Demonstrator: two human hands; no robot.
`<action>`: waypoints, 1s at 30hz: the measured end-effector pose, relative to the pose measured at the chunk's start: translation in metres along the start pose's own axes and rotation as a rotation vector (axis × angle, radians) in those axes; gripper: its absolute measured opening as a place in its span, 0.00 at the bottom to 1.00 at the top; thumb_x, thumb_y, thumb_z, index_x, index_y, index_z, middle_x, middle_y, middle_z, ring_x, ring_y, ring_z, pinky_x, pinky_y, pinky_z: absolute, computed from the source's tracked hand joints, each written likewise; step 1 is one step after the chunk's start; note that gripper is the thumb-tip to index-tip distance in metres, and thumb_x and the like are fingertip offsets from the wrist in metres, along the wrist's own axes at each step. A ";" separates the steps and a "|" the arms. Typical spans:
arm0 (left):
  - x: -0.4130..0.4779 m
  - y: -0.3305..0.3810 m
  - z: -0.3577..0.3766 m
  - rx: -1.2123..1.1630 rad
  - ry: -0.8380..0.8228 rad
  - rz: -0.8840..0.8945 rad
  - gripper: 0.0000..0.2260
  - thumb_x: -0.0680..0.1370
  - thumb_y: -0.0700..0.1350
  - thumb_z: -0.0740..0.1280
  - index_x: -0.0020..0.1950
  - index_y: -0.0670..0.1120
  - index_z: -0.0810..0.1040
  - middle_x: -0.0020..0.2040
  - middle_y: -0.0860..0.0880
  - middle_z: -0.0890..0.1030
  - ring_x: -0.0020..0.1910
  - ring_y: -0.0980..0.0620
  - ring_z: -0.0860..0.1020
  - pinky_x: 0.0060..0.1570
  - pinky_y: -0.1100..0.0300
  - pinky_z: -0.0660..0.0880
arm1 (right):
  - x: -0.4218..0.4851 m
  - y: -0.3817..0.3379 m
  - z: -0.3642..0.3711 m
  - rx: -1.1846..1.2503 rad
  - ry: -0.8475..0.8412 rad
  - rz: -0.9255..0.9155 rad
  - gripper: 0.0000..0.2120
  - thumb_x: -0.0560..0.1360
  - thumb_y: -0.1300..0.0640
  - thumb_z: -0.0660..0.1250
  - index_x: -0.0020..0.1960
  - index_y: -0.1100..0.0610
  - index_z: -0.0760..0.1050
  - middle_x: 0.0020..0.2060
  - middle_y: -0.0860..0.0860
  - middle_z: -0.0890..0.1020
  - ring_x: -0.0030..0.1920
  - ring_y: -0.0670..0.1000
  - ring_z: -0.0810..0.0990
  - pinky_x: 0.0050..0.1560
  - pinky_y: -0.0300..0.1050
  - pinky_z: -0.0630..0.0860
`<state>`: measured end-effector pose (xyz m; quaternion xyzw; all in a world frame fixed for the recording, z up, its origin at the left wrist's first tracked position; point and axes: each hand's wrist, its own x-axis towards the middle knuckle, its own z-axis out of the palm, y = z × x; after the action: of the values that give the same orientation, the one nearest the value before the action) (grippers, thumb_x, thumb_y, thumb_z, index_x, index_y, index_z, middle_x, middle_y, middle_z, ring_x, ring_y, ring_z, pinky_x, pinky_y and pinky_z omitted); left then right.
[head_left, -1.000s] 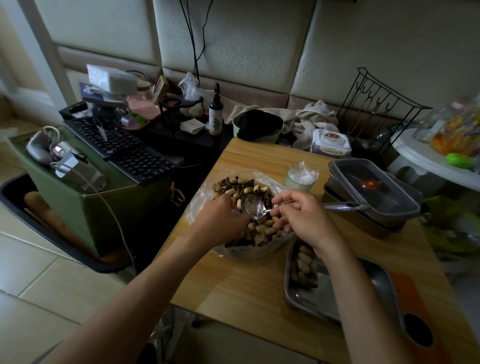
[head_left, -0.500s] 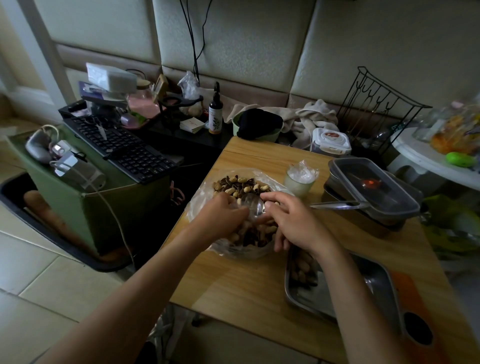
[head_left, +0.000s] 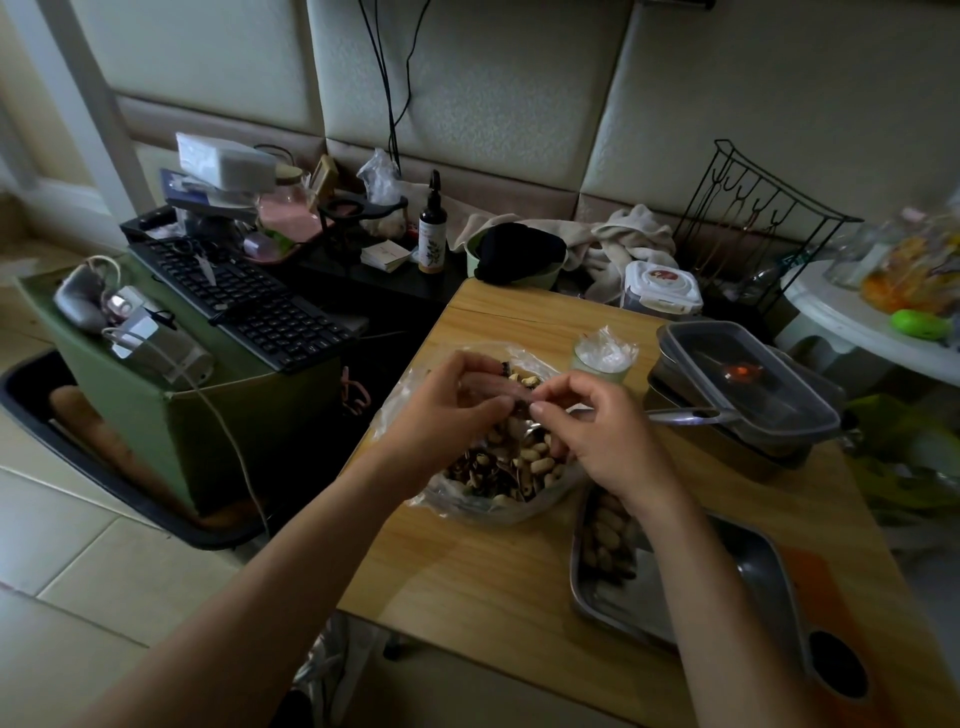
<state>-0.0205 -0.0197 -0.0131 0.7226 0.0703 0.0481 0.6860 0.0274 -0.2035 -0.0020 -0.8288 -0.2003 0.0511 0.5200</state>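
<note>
A clear plastic bag (head_left: 483, 506) full of peanuts (head_left: 530, 457) in pale and dark shells lies on the wooden table (head_left: 467, 571). Above the bag my left hand (head_left: 447, 410) and my right hand (head_left: 597, 436) meet, and their fingertips pinch one small dark peanut (head_left: 519, 408) between them. A metal spoon lies in the bag with its handle (head_left: 680, 414) sticking out to the right behind my right hand. Several peanuts (head_left: 605, 540) lie in the left end of a steel tray (head_left: 748, 577) under my right wrist.
A lidded plastic box (head_left: 748, 384) stands at the right on a dark base, a small cup (head_left: 602, 356) with plastic behind the bag. Two keyboards (head_left: 244, 301) lie on a green box at left. A bottle (head_left: 432, 228), bowl, cloth and wire rack (head_left: 748, 218) line the back.
The right hand let go of the spoon, which now lies in the bag. Both hands rose out of the peanuts and came together, pinching one peanut above the bag.
</note>
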 end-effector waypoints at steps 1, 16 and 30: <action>0.000 -0.001 0.000 -0.009 -0.023 0.016 0.16 0.79 0.37 0.71 0.65 0.46 0.75 0.56 0.49 0.84 0.53 0.55 0.84 0.49 0.60 0.82 | 0.000 0.000 0.000 -0.027 0.018 -0.028 0.01 0.80 0.58 0.72 0.50 0.53 0.82 0.40 0.47 0.84 0.30 0.44 0.82 0.31 0.36 0.77; 0.005 -0.017 0.001 0.656 0.091 0.221 0.09 0.76 0.42 0.75 0.54 0.49 0.80 0.44 0.56 0.82 0.42 0.60 0.80 0.40 0.74 0.76 | 0.006 0.017 0.002 -0.210 0.028 -0.023 0.05 0.80 0.54 0.72 0.54 0.47 0.81 0.49 0.42 0.83 0.36 0.43 0.84 0.34 0.34 0.78; 0.002 -0.008 0.002 0.312 -0.037 0.074 0.10 0.80 0.48 0.70 0.61 0.50 0.78 0.53 0.53 0.81 0.51 0.57 0.80 0.38 0.71 0.77 | 0.003 0.014 0.006 0.195 0.058 0.212 0.04 0.80 0.53 0.71 0.50 0.53 0.83 0.43 0.52 0.87 0.47 0.54 0.86 0.53 0.52 0.82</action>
<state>-0.0187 -0.0206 -0.0211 0.8231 0.0376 0.0482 0.5646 0.0325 -0.2023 -0.0163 -0.7920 -0.0906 0.1012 0.5953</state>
